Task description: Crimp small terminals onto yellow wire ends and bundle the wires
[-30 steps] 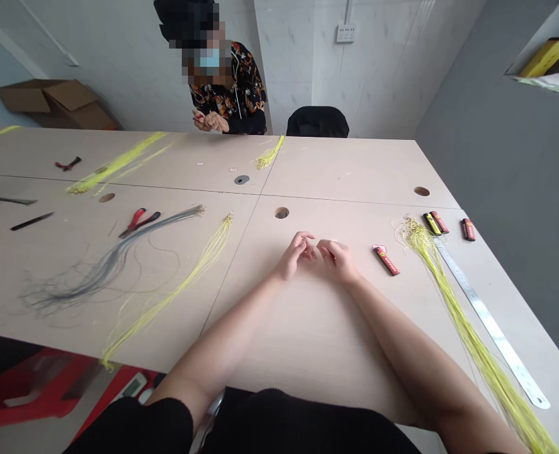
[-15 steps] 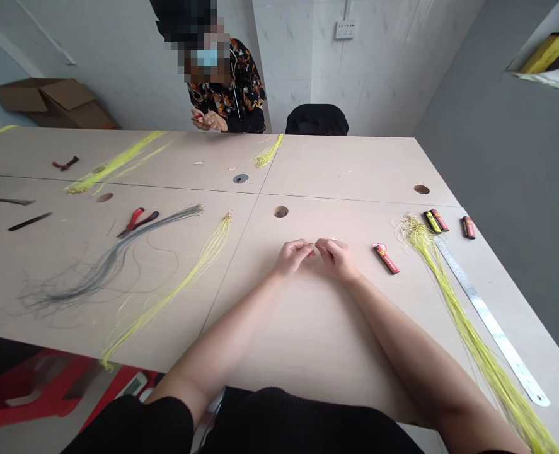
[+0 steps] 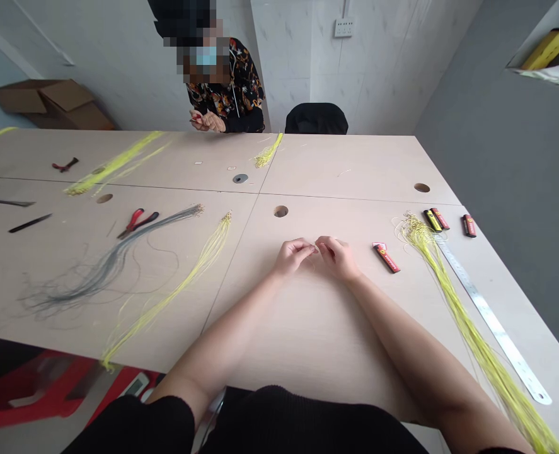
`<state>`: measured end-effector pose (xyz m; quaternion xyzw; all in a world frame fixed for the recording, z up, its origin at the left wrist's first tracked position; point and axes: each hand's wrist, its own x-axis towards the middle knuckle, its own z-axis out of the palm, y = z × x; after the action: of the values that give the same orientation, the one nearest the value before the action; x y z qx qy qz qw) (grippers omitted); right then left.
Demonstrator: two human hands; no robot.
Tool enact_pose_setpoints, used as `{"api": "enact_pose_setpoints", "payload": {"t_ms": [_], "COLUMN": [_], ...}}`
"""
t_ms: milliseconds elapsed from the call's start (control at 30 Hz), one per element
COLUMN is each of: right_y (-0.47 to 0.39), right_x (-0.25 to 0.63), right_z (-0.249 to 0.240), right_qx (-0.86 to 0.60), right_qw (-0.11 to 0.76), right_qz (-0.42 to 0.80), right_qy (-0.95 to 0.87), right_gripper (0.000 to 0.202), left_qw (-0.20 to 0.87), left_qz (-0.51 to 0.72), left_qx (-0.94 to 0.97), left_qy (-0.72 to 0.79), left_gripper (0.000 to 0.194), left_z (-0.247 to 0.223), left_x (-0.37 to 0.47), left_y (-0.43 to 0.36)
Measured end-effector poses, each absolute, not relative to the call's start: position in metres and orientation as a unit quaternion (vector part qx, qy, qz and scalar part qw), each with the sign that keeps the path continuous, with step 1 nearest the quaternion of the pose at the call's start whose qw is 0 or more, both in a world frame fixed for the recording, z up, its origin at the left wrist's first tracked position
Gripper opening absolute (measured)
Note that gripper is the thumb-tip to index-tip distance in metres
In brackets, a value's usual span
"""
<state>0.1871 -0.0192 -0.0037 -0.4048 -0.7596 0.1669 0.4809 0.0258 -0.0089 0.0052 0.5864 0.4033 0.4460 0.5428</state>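
Observation:
My left hand (image 3: 294, 255) and my right hand (image 3: 338, 257) meet fingertip to fingertip above the middle of the table (image 3: 270, 334). Both are closed in a pinch. A faint thin strand shows just below the fingertips, but what each hand grips is too small to make out. A red lighter (image 3: 386, 258) lies to the right of my right hand. Farther right is a long bundle of yellow threads (image 3: 454, 302) beside a metal ruler (image 3: 491, 318). Left of my left hand lies a thinner yellow bundle (image 3: 189, 277).
Grey threads (image 3: 113, 258), red-handled pliers (image 3: 137, 221) and a black tool (image 3: 29, 222) lie at the left. More lighters (image 3: 469, 226) are at the right. Across the table a person (image 3: 246, 82) works with both hands. Round holes (image 3: 280, 211) pierce the tabletop.
My two hands have shifted very slightly, with their fingertips still together. Everything on the table lies as before.

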Motion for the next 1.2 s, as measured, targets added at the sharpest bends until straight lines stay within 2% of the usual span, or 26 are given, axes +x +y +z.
{"api": "enact_pose_setpoints", "payload": {"t_ms": [167, 333, 400, 500, 567, 667, 767, 867, 1000, 1100, 1200], "right_y": [-0.021, -0.013, -0.010, -0.012, -0.016, -0.022, -0.024, -0.020, -0.015, -0.015, -0.019], "right_x": [0.185, 0.195, 0.210, 0.242, 0.264, 0.289, 0.300, 0.301, 0.294, 0.288, 0.285], "right_z": [-0.002, 0.012, 0.028, 0.059, 0.078, 0.096, 0.099, 0.092, 0.081, 0.081, 0.087], "right_qx": [-0.461, -0.543, -0.569, -0.586, -0.624, -0.732, -0.761, -0.745, -0.734, -0.728, -0.703], "right_qw": [0.497, 0.542, 0.512, 0.344, 0.214, 0.043, -0.105, -0.185, -0.191, -0.152, -0.091], "right_qz": [0.213, 0.318, 0.379, 0.390, 0.289, 0.133, 0.151, 0.217, 0.210, 0.176, 0.220], "right_qy": [-0.704, -0.557, -0.520, -0.622, -0.693, -0.666, -0.622, -0.603, -0.617, -0.645, -0.670], "right_gripper": [0.015, 0.020, 0.020, 0.019, 0.018, 0.023, 0.039, 0.048, 0.044, 0.030, 0.018], "left_qw": [0.516, 0.518, 0.521, 0.514, 0.508, 0.505, 0.510, 0.513, 0.502, 0.503, 0.492], "left_qz": [0.457, 0.446, 0.437, 0.432, 0.428, 0.423, 0.425, 0.424, 0.419, 0.419, 0.435], "left_qx": [0.592, 0.589, 0.593, 0.603, 0.612, 0.619, 0.616, 0.613, 0.627, 0.626, 0.633], "left_qy": [0.418, 0.432, 0.431, 0.430, 0.429, 0.426, 0.425, 0.426, 0.424, 0.423, 0.411], "left_gripper": [0.025, 0.029, 0.029, 0.027, 0.027, 0.026, 0.026, 0.027, 0.026, 0.026, 0.028], "left_z": [0.002, 0.001, 0.001, 0.000, 0.000, 0.000, 0.001, 0.002, 0.001, 0.001, 0.003], "left_x": [0.027, 0.026, 0.026, 0.025, 0.025, 0.024, 0.025, 0.025, 0.025, 0.024, 0.025], "left_y": [-0.007, -0.005, -0.005, -0.005, -0.005, -0.005, -0.006, -0.006, -0.006, -0.007, -0.009]}}
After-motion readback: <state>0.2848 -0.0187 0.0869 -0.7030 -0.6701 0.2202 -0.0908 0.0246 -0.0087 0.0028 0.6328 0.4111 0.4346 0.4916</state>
